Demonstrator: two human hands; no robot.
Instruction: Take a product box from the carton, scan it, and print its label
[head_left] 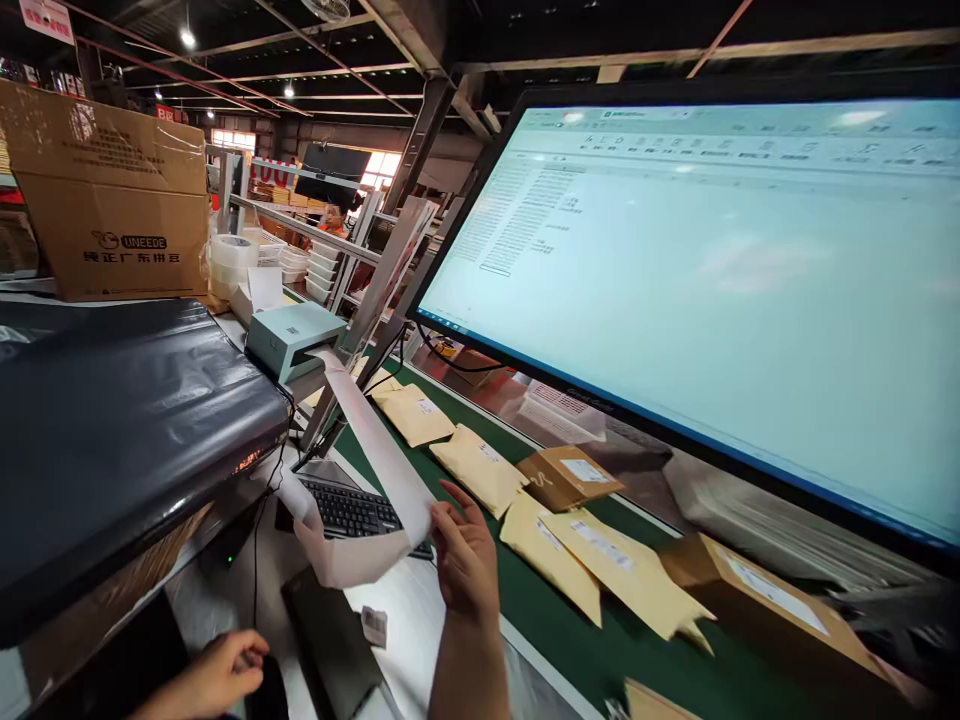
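My right hand (463, 556) is raised above the desk and pinches the end of a long white label strip (375, 450) that runs down from the pale green label printer (291, 338). The strip loops below the hand over a black keyboard (349, 510). My left hand (214, 675) rests low at the bottom left, fingers curled over a dark object (264, 690) that I cannot make out. A small loose label (374, 626) lies on the white desk surface between the hands.
A green conveyor belt (600, 640) carries several yellow padded mailers (480, 468) and small cardboard boxes (567, 476). A large monitor (712, 300) fills the right. A stack of black plastic bags (112, 420) and a cardboard carton (112, 200) sit at left.
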